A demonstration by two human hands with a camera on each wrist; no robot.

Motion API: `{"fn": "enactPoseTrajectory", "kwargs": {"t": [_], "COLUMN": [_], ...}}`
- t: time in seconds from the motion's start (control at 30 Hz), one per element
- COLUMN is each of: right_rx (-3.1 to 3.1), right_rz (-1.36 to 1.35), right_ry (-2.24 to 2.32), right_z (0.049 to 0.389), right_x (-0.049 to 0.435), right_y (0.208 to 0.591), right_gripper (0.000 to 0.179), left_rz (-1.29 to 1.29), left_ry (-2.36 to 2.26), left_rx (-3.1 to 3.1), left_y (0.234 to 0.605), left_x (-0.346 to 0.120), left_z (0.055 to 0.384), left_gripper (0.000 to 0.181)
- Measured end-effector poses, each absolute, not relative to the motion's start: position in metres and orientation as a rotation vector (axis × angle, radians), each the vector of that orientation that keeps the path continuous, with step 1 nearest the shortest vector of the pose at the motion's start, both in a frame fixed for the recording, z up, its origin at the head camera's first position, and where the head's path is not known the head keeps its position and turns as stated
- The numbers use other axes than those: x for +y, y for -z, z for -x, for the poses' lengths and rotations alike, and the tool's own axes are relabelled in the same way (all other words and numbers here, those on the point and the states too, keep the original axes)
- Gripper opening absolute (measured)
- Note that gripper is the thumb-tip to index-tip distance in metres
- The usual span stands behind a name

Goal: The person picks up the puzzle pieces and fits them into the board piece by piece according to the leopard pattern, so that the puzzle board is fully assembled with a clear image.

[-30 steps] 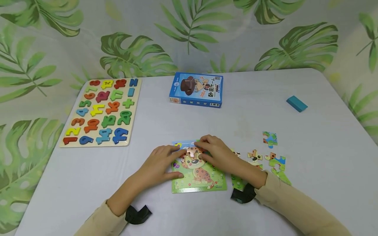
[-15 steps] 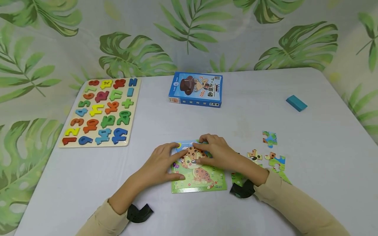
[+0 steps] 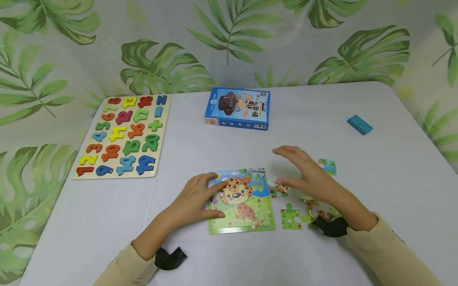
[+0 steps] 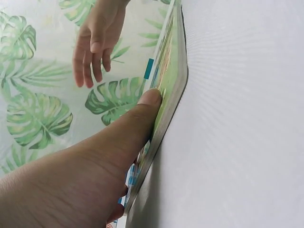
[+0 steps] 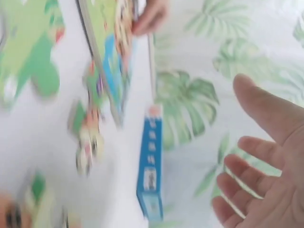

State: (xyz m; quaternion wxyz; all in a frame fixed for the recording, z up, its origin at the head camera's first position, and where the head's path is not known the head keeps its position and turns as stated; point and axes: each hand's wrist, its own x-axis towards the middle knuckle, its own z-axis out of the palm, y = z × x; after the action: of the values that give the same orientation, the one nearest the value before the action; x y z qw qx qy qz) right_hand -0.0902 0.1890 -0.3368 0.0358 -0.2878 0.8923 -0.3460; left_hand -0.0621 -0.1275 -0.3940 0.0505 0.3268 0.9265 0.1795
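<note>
So my left hand (image 3: 193, 200) wasn't clamped on anything, just lying along the left side of the leopard puzzle (image 3: 247, 204), fingers pretty straight, thumb resting on its green border. The puzzle was flat on the white table (image 3: 229, 264), right in front of me, and the spotted cat's face and body were easy to make out.

My right hand (image 3: 315, 178) had nothing in it: up in the air to the right of the puzzle, thumb and fingers spread well apart, loose pieces underneath. A green flowery piece (image 3: 290, 218) sat just beside the puzzle, near the bottom right corner, and a blue-and-green one (image 3: 330, 167) was farther back, partly behind my hand. A few others were half hidden by my wrist, and the right wrist view was pretty blurry, so I couldn't tell what was on all of them.

Farther back I had a blue box (image 3: 237, 107) with a hat-wearing character on it, a wooden number board (image 3: 99, 159) off to the left, and a teal block (image 3: 359, 124) way over right.
</note>
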Motion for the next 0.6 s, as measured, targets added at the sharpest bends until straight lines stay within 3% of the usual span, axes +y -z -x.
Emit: {"fn": "enactPoseTrajectory", "kwargs": {"t": [0.3, 0.6], "right_rx": [2.972, 2.935], "right_rz": [0.791, 0.488], "right_ry": [1.234, 1.220], "right_z": [0.086, 0.088], "right_x": [0.259, 0.293], "right_y": [0.343, 0.371], "right_gripper": [0.081, 0.073], "left_rz": [-0.986, -0.992], "left_ry": [-0.558, -0.555], "left_rx": [2.818, 2.822], "left_y": [0.395, 0.396], "left_x": [-0.128, -0.129], "left_z": [0.061, 0.062], "left_gripper": [0.080, 0.080]}}
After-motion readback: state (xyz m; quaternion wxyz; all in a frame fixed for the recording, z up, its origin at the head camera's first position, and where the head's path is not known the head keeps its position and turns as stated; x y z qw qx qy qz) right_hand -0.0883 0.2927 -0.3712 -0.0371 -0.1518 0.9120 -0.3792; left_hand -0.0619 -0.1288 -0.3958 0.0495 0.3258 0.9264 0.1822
